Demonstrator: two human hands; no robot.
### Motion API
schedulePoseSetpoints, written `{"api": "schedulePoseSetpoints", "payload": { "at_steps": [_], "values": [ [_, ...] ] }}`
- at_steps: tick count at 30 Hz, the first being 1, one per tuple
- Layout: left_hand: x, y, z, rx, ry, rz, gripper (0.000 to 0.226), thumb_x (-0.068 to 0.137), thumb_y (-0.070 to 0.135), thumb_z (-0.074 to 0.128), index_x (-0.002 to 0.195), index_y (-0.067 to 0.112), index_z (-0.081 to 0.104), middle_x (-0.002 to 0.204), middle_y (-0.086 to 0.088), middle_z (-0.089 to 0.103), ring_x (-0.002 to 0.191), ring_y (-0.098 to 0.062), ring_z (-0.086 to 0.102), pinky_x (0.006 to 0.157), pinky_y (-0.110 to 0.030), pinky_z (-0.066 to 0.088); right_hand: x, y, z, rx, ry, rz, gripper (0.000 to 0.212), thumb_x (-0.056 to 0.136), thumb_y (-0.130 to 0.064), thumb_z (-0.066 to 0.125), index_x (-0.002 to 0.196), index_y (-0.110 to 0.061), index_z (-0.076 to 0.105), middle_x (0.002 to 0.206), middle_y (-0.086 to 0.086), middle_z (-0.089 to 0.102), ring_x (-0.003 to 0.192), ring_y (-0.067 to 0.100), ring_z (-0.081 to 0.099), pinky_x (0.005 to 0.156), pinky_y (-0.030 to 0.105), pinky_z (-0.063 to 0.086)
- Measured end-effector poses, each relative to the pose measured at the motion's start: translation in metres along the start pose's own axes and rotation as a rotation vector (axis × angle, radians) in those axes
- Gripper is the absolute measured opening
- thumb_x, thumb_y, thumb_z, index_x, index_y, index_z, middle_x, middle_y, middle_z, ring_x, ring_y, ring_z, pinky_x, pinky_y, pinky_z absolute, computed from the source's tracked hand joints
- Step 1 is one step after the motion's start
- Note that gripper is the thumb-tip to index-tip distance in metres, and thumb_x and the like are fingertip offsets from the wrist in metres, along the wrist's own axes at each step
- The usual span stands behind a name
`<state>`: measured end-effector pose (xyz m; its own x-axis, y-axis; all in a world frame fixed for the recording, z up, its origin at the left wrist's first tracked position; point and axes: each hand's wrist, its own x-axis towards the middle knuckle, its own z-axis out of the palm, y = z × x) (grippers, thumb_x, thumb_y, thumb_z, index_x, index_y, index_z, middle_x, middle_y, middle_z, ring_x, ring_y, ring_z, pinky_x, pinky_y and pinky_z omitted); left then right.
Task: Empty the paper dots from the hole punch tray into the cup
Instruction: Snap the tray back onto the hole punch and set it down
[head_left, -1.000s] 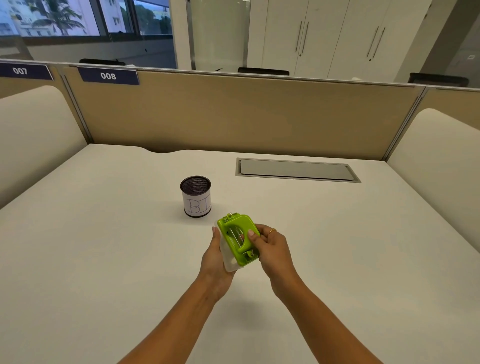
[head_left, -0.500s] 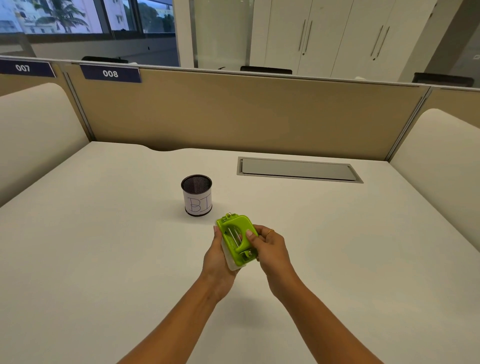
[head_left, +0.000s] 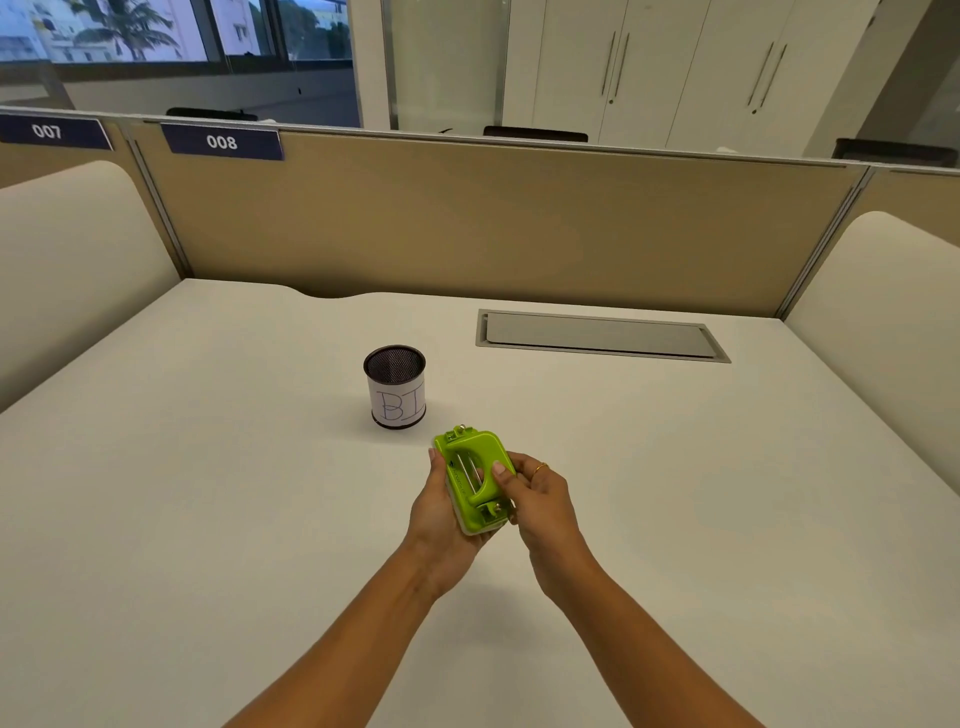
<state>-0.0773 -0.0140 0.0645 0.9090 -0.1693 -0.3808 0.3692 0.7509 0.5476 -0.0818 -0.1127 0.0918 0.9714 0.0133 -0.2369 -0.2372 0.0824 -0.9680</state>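
A lime-green hole punch (head_left: 474, 480) is held above the white desk, tilted on its side with its handle facing me. My left hand (head_left: 435, 514) cups its underside, where a pale tray edge shows. My right hand (head_left: 535, 499) grips the right side, thumb on the handle. A black mesh cup (head_left: 395, 386) with a white paper label stands upright on the desk just beyond and left of the punch, apart from it. Its inside is dark and I see no paper dots.
The white desk (head_left: 208, 493) is bounded by tan partitions (head_left: 493, 223) at the back and cream padded panels on both sides. A grey cable hatch (head_left: 597, 335) is set into the desk at the back right.
The punch has turned slightly in my hands, its handle now facing me more squarely. Both hands stay at about the same spot near the cup.
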Motion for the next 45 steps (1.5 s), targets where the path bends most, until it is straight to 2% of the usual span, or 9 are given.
{"api": "schedulePoseSetpoints", "payload": {
  "at_steps": [5, 8, 16, 21, 31, 35, 38, 42, 45],
  "values": [
    [0.0, 0.0, 0.001, -0.006, 0.002, -0.012, 0.055, 0.092, 0.056, 0.021, 0.11, 0.022, 0.06, 0.107, -0.011, 0.065, 0.097, -0.025, 0.061, 0.077, -0.038, 0.049, 0.0, 0.001, 0.001, 0.028, 0.009, 0.015, 0.024, 0.091, -0.019, 0.055, 0.112, -0.011, 0.062, 0.081, -0.006, 0.066, 0.07, 0.001, 0.059, 0.045, 0.002, 0.041],
    [0.001, -0.002, 0.0, 0.005, 0.017, -0.002, 0.06, 0.092, 0.057, 0.02, 0.123, 0.02, 0.055, 0.108, -0.012, 0.064, 0.097, -0.025, 0.061, 0.076, -0.036, 0.049, -0.001, 0.003, 0.004, 0.035, 0.019, 0.023, 0.024, 0.09, -0.019, 0.055, 0.111, -0.011, 0.063, 0.079, -0.007, 0.067, 0.069, 0.0, 0.06, 0.045, 0.002, 0.041],
    [0.001, -0.005, 0.001, -0.04, 0.025, 0.017, 0.059, 0.092, 0.057, 0.023, 0.13, 0.022, 0.05, 0.104, -0.012, 0.065, 0.094, -0.026, 0.061, 0.08, -0.037, 0.049, -0.004, 0.008, 0.008, 0.108, 0.032, 0.045, 0.028, 0.09, -0.018, 0.055, 0.115, -0.007, 0.063, 0.091, 0.003, 0.069, 0.078, 0.008, 0.063, 0.064, 0.015, 0.048],
    [0.002, -0.005, 0.0, -0.054, 0.025, 0.006, 0.06, 0.091, 0.058, 0.024, 0.133, 0.022, 0.048, 0.104, -0.013, 0.063, 0.094, -0.026, 0.061, 0.078, -0.038, 0.049, -0.004, 0.009, 0.008, 0.145, 0.002, 0.062, 0.026, 0.09, -0.016, 0.054, 0.112, -0.004, 0.063, 0.085, 0.002, 0.068, 0.077, 0.01, 0.063, 0.069, 0.018, 0.05],
    [0.005, -0.006, -0.013, -0.027, 0.033, 0.017, 0.052, 0.091, 0.056, 0.03, 0.097, 0.016, 0.063, 0.074, -0.01, 0.075, 0.065, -0.021, 0.072, 0.058, -0.03, 0.058, -0.007, 0.009, 0.008, -0.041, -0.029, 0.0, 0.024, 0.087, -0.021, 0.059, 0.107, -0.011, 0.069, 0.091, 0.005, 0.072, 0.079, 0.01, 0.066, 0.067, 0.018, 0.05],
    [0.005, -0.004, -0.013, -0.03, -0.006, 0.045, 0.062, 0.092, 0.055, 0.027, 0.084, 0.016, 0.074, 0.077, -0.011, 0.075, 0.065, -0.022, 0.072, 0.061, -0.034, 0.057, -0.003, 0.002, 0.002, -0.066, 0.016, -0.063, 0.019, 0.086, -0.029, 0.06, 0.085, -0.016, 0.073, 0.07, -0.003, 0.07, 0.067, 0.007, 0.065, 0.065, 0.024, 0.055],
    [0.004, -0.001, -0.013, -0.045, -0.006, 0.029, 0.057, 0.091, 0.057, 0.03, 0.094, 0.016, 0.069, 0.077, -0.012, 0.073, 0.065, -0.023, 0.065, 0.068, -0.032, 0.053, 0.007, -0.007, -0.008, -0.141, 0.129, -0.141, 0.016, 0.085, -0.027, 0.06, 0.074, -0.02, 0.069, 0.061, -0.009, 0.067, 0.051, -0.001, 0.057, 0.049, 0.012, 0.043],
    [0.001, -0.002, -0.012, -0.078, -0.034, -0.028, 0.052, 0.09, 0.055, 0.035, 0.106, 0.012, 0.061, 0.074, -0.013, 0.067, 0.06, -0.024, 0.063, 0.059, -0.029, 0.058, 0.021, -0.016, -0.016, -0.244, 0.114, -0.117, 0.018, 0.084, -0.026, 0.063, 0.091, -0.011, 0.071, 0.079, -0.004, 0.066, 0.072, 0.009, 0.056, 0.062, 0.02, 0.041],
    [-0.002, -0.004, -0.009, -0.058, -0.063, -0.054, 0.053, 0.09, 0.054, 0.035, 0.103, 0.01, 0.062, 0.072, -0.013, 0.067, 0.057, -0.023, 0.064, 0.06, -0.029, 0.058, 0.027, -0.018, -0.013, -0.259, 0.016, -0.029, 0.025, 0.084, -0.028, 0.063, 0.099, -0.01, 0.07, 0.088, -0.001, 0.067, 0.074, 0.009, 0.055, 0.06, 0.02, 0.043]
  ]
}}
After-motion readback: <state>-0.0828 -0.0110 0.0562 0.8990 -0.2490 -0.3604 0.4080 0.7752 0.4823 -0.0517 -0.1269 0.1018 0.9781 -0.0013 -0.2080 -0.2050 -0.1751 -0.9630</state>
